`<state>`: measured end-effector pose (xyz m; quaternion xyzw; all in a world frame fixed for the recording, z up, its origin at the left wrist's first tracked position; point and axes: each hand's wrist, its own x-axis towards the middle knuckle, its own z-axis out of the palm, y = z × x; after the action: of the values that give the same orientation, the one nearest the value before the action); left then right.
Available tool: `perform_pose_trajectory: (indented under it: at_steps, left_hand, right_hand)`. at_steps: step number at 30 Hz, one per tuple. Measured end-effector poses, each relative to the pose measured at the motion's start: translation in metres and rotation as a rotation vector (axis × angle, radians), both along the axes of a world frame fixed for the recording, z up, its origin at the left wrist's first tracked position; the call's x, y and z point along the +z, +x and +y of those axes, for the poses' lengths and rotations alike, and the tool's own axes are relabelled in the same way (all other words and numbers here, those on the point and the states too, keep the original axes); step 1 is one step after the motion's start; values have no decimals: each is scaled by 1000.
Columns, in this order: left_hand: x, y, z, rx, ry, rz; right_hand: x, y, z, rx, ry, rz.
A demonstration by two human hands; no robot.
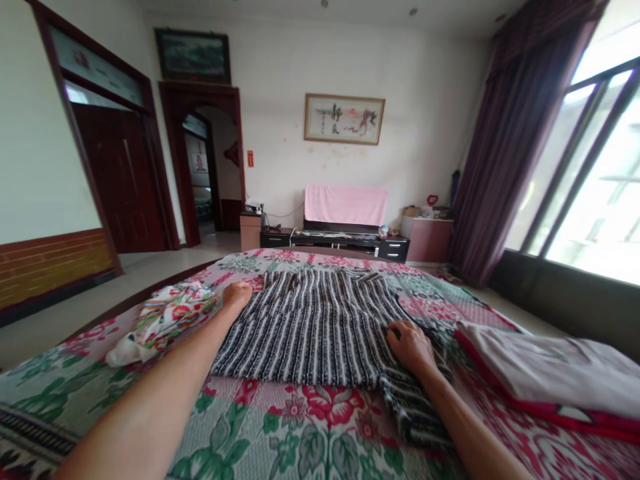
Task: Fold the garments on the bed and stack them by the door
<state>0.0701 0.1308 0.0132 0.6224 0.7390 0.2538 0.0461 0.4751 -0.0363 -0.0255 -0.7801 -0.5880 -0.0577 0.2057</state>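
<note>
The striped garment [310,320] lay flat between the hands, not yet folded; the left hand [237,293] rested on its edge, grip unclear, and the right hand [413,347] gripped its side.

Left hand [237,293]: fingers curl out of sight at the edge of the striped garment [310,327], so grip is unclear. Right hand [411,347]: fingertips buried in a fold, same problem. Both forearms cut by the bottom edge. Garment's lower right corner partly under the right forearm. Folded blanket [550,373] clipped at the right edge. Framed calligraphy [345,119] too small to read. Pink cloth [346,204] covers whatever's behind it.
</note>
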Motion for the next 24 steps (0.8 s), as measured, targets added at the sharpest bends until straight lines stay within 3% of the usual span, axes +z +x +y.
perform_pose_trajectory:
  at_steps: [5, 9, 13, 17, 19, 21, 23, 24]
  left_hand:
    - [-25, 27, 10, 115, -99, -12]
    - [-33, 36, 12, 54, -97, -38]
    - [-22, 32, 18, 74, -129, -64]
    - [-3, 43, 11, 72, -28, -69]
    - [2, 60, -2, -8, 58, -39]
    - [-2, 81, -22, -282, 166, 78]
    - [-12, 100, -42, -622, 193, 216]
    - [-19, 106, -50, -733, 187, 285]
  right_hand:
    - [-1, 0, 0, -10, 10, -5]
    - [-1, 0, 1, -20, -12, -6]
    - [-1, 0, 1, -20, -10, -10]
    - [0, 0, 1, -22, -2, 5]
    - [0, -1, 1, -22, 3, 7]
    - [-2, 0, 1, -20, 9, 10]
    - [-3, 1, 2, -11, 19, 13]
    - [-4, 2, 2, -7, 25, 13]
